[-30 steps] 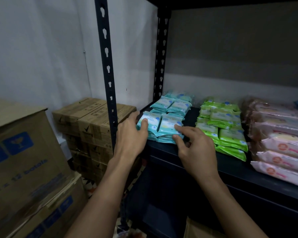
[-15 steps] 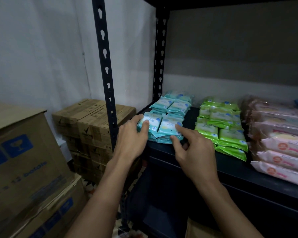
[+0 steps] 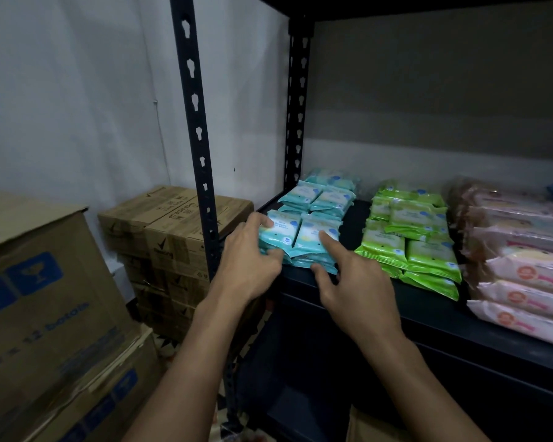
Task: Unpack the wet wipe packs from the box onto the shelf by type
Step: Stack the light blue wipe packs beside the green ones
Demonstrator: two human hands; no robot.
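Blue wet wipe packs (image 3: 313,229) lie in low stacks at the left end of the dark shelf (image 3: 428,317), with more blue packs (image 3: 329,197) behind them. My left hand (image 3: 248,266) grips the front left blue stack, fingers on top and thumb at its front edge. My right hand (image 3: 358,285) pinches the front right blue stack, index finger laid on top and thumb against the front. Green packs (image 3: 412,240) sit in the middle of the shelf and pink packs (image 3: 524,253) on the right.
A black slotted shelf upright (image 3: 198,138) stands just left of my left hand. Stacked brown cartons (image 3: 173,224) are against the white wall, and a large carton with blue print (image 3: 39,282) is at the near left. A cardboard corner (image 3: 364,425) shows under the shelf.
Both hands stay on the front blue stacks. My left thumb has come round to the stack's front edge, and my right index finger has slid slightly further onto the right pack.
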